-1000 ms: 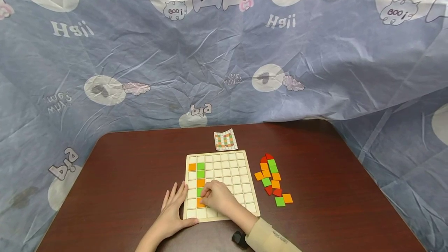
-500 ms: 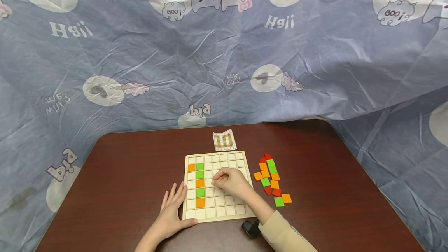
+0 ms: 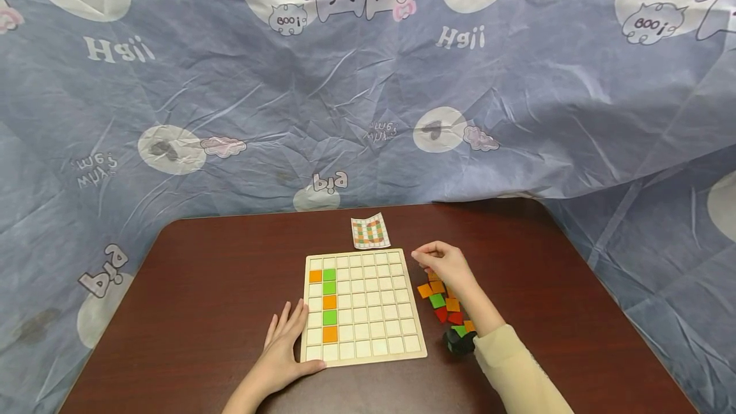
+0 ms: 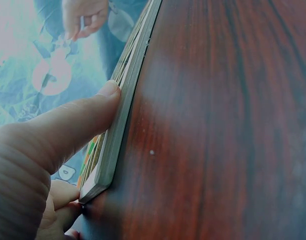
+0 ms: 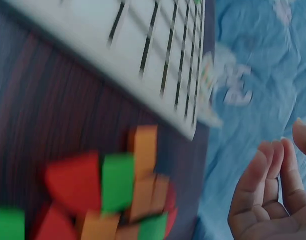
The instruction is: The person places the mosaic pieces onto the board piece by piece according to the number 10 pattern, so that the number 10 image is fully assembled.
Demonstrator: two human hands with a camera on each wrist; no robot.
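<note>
A pale gridded board lies on the table. Its left part carries a column of green tiles and orange tiles, plus one orange tile beside the column's top. My left hand rests against the board's left side with fingers spread, and the thumb lies on its near edge. Over the top of a loose pile of tiles hangs my right hand. Its fingers are loosely bent; the right wrist view shows nothing between them and the thumb. Part of the pile is hidden beneath that hand.
A small paper card with a coloured grid pattern lies beyond the board. Among the loose pieces are red ones with a curved side. A black wrist camera is strapped at the right wrist. Printed cloth hangs behind the table.
My right hand has left the lower orange tile of the column, crossed the board to the right and come over the loose tiles. The left hand stays at the board.
</note>
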